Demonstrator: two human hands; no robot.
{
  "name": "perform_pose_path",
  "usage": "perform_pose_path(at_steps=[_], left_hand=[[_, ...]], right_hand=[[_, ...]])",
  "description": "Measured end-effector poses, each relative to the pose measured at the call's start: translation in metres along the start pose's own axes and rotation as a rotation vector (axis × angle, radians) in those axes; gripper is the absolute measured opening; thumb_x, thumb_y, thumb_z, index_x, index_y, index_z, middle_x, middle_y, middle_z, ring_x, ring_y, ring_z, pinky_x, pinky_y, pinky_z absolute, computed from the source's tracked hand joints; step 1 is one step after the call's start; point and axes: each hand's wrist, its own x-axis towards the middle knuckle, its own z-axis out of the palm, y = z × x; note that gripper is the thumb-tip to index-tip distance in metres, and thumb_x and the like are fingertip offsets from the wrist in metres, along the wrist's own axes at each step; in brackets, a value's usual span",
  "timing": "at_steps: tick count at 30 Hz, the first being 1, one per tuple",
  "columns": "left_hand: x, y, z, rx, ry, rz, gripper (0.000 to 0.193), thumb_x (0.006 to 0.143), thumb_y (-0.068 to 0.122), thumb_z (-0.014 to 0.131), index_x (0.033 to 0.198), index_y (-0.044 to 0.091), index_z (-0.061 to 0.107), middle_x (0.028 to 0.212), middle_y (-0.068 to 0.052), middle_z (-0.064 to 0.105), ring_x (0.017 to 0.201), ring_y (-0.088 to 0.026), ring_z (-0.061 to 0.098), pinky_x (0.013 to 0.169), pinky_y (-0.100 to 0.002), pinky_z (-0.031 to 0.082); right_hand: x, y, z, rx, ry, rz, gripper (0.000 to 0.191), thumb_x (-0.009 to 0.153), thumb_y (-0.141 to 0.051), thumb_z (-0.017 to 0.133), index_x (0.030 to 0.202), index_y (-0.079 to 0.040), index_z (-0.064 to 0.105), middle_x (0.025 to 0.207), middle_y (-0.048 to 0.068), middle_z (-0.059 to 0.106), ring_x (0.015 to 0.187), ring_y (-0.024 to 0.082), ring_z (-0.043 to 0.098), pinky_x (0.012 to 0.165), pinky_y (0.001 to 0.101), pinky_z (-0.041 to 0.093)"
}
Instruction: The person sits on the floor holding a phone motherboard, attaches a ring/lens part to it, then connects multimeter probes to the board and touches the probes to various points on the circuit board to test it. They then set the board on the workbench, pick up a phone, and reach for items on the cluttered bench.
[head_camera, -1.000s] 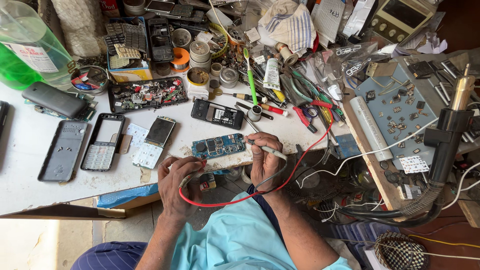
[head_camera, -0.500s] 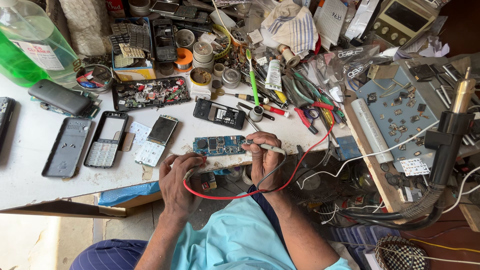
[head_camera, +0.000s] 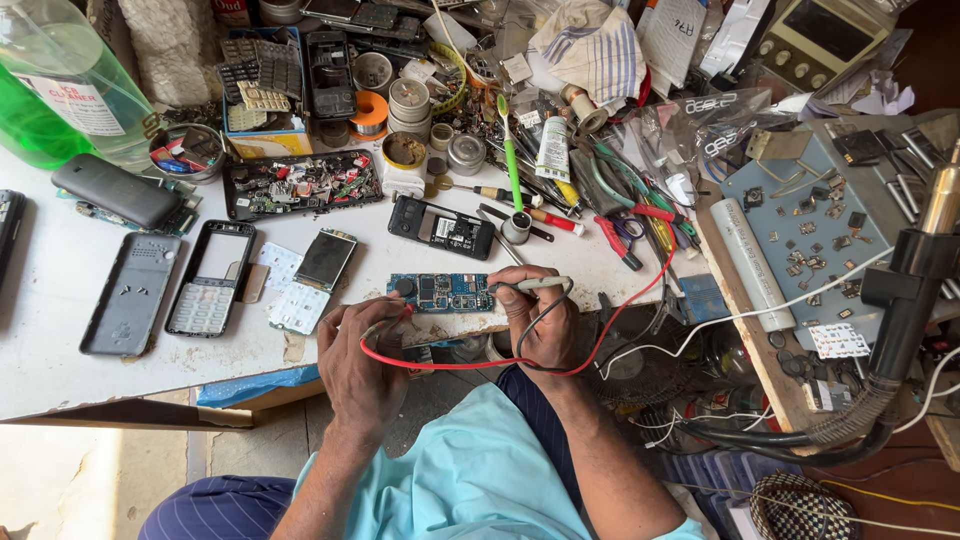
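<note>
Circuit board (head_camera: 440, 292): lay flat at the tabletop's (head_camera: 60, 290) near edge, between both hands. Right hand (head_camera: 540, 320), at the board's 3 o'clock: grip clamped on a grey probe (head_camera: 530, 286), tip at the board's right end. Left hand (head_camera: 362, 352), at 7 o'clock: grip closed on a red probe (head_camera: 385, 324) with red lead (head_camera: 450, 364). Phone screen (head_camera: 325, 259) at 9 o'clock.

Phone repair workshop, dismantled phones (head_camera: 210, 292), tools (head_camera: 620, 215)
</note>
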Motion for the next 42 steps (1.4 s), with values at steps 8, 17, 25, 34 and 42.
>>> perform_pose_path(at_steps=[8,17,25,34,42], left_hand=[[0.004,0.0,-0.003,-0.014,0.056,-0.066,0.033,0.082,-0.004,0.071,0.113,0.005,0.065,0.117,-0.008,0.069,0.108,-0.03,0.065,0.095,-0.041,0.047],[0.007,-0.001,-0.003,-0.034,-0.002,-0.198,0.028,0.086,-0.007,0.068,0.11,0.006,0.065,0.112,-0.005,0.07,0.099,-0.026,0.067,0.087,-0.04,0.048],[0.009,0.002,-0.001,-0.002,-0.01,-0.177,0.028,0.085,-0.006,0.068,0.108,0.008,0.065,0.111,-0.003,0.072,0.096,-0.025,0.069,0.091,-0.04,0.048],[0.013,0.005,0.0,0.019,0.011,-0.17,0.026,0.089,-0.003,0.068,0.112,0.007,0.063,0.11,-0.005,0.072,0.097,-0.029,0.069,0.09,-0.04,0.047],[0.012,0.003,0.003,0.025,0.004,-0.178,0.017,0.095,0.002,0.066,0.111,0.008,0.062,0.108,-0.007,0.073,0.096,-0.028,0.069,0.088,-0.041,0.047]], right_hand=[[0.003,-0.012,0.01,-0.117,0.017,0.044,0.009,0.104,-0.011,0.065,0.108,-0.002,0.066,0.103,0.006,0.073,0.087,0.011,0.066,0.074,0.0248,0.053],[0.008,-0.01,0.012,-0.006,-0.029,0.051,0.014,0.106,-0.012,0.062,0.114,-0.001,0.058,0.106,0.007,0.072,0.095,0.012,0.069,0.08,0.0265,0.057],[0.008,-0.012,0.01,-0.083,-0.038,0.106,0.015,0.106,-0.014,0.063,0.111,-0.001,0.061,0.102,0.007,0.073,0.089,0.012,0.068,0.079,0.0269,0.056],[0.01,-0.011,0.006,-0.067,-0.049,0.137,0.016,0.104,-0.016,0.064,0.111,-0.001,0.061,0.099,0.006,0.075,0.087,0.01,0.069,0.075,0.0259,0.057],[0.012,-0.001,0.004,-0.027,-0.064,0.187,0.016,0.105,-0.016,0.064,0.111,-0.001,0.06,0.099,0.005,0.076,0.084,0.009,0.07,0.074,0.0263,0.059]])
